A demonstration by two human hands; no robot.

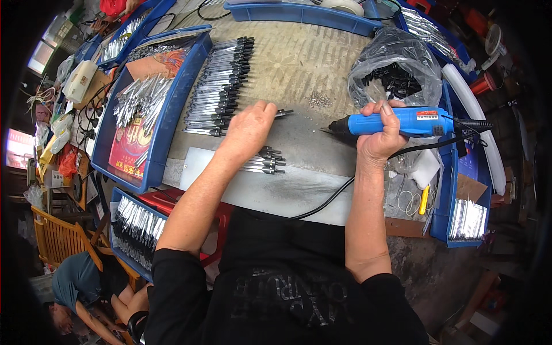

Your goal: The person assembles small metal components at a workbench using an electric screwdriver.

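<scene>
My right hand (384, 129) is wrapped around a blue electric screwdriver (422, 121), its dark nose pointing left over the table. My left hand (252, 127) is closed on a slim metal rod; only the rod's black end (283, 113) shows past the fingers. Left of that hand, similar silver rods (214, 86) with black ends lie side by side in a long row. Below it, a few more rods (265, 162) rest partly on a pale plate (299, 190). A scatter of tiny metal bits, perhaps screws (319, 99), lies beyond the screwdriver's tip.
A blue tray (150, 167) of loose rods stands left, with another blue bin (129, 259) of rods below. A clear bag (397, 57) holds black parts. The black cable (328, 201) runs toward me. At lower left, a person (86, 282) sits bent over.
</scene>
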